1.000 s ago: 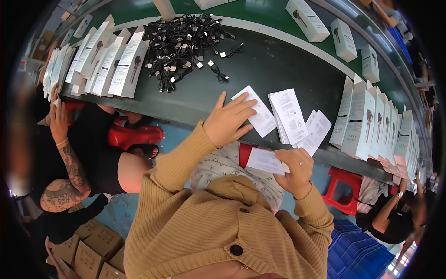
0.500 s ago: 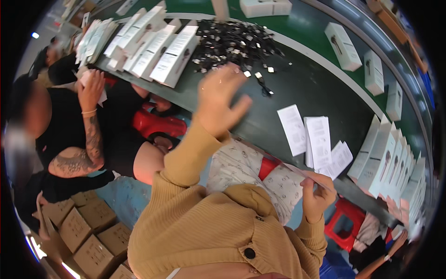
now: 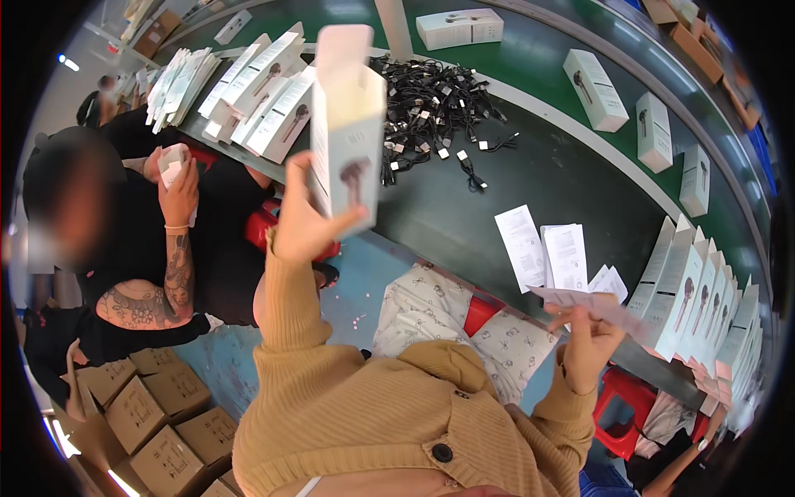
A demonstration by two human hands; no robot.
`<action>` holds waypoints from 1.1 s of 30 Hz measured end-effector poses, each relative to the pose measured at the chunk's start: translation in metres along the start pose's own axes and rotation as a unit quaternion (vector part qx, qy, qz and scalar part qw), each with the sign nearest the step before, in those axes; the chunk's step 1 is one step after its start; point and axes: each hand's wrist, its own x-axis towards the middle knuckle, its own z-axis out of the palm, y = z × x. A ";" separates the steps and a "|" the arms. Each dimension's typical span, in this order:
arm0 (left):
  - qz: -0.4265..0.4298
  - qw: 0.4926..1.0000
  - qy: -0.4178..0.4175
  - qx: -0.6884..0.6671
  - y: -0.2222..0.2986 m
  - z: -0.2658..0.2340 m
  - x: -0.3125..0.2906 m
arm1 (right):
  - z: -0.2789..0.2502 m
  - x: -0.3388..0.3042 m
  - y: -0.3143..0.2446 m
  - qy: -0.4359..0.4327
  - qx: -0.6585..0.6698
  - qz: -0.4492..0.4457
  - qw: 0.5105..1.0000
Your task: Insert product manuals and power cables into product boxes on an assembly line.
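Observation:
My left hand (image 3: 310,217) grips a white product box (image 3: 352,137) by its lower part, raised above the table's left edge. Its top flap stands up, and a picture of a device shows on its front. On the right, my right hand (image 3: 588,335) pinches a folded printed leaflet (image 3: 592,308) over the table's near edge. More leaflets (image 3: 566,255) lie on the dark table just beyond it. A heap of black USB cables (image 3: 439,103) is spread behind the box, with a loose cable (image 3: 471,172) apart from it.
White boxes (image 3: 269,70) stand in a row at the left, and another row (image 3: 687,290) at the right. Several boxes rest on the green conveyor (image 3: 538,91). A co-worker (image 3: 124,240) sits at the left near brown cartons (image 3: 170,460); a red stool (image 3: 625,410) stands at the right.
My left hand, empty before over the table, has moved left and taken hold of a white box from the left row. My right hand has shifted slightly right with the leaflet.

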 end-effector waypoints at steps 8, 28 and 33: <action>-0.090 0.955 -0.259 -0.114 0.002 0.076 -0.059 | 0.025 0.041 -0.048 -0.038 -0.007 -0.139 0.989; -0.127 0.941 -0.284 -0.134 -0.037 0.080 -0.094 | 0.057 0.099 -0.052 -0.272 -0.250 -0.021 0.929; -0.115 0.952 -0.231 -0.168 -0.051 0.072 -0.105 | 0.082 0.156 -0.005 -0.207 -0.466 -0.107 0.853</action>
